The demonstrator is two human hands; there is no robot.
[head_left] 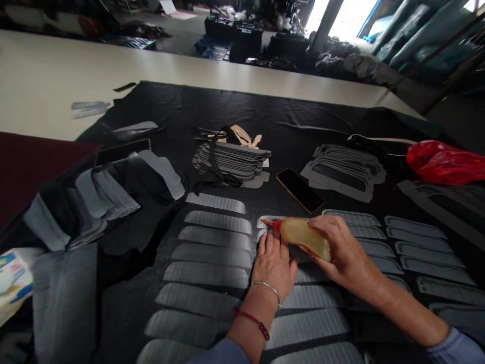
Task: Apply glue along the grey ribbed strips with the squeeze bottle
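My right hand (346, 253) is closed around a yellowish squeeze bottle of glue (303, 236), tilted almost level. Its red nozzle (276, 225) points left, with the tip over the top grey curved piece (262, 221) of the middle column. Just below that tip my left hand (275, 263) lies flat, fingers stretched forward onto the grey pieces and partly hiding them. More grey strips (212, 273) run in a column left of my left hand. Pieces right of the bottle, such as one strip (350, 218), show a paler line along their edges.
Beyond the columns lie a tied stack of grey pieces (231, 162), a phone (299, 189) and a stack of frame-shaped pieces (344, 169). A red plastic bag (447, 162) sits at right. Loose grey pieces (109, 194) and a colourful packet (15, 283) are at left.
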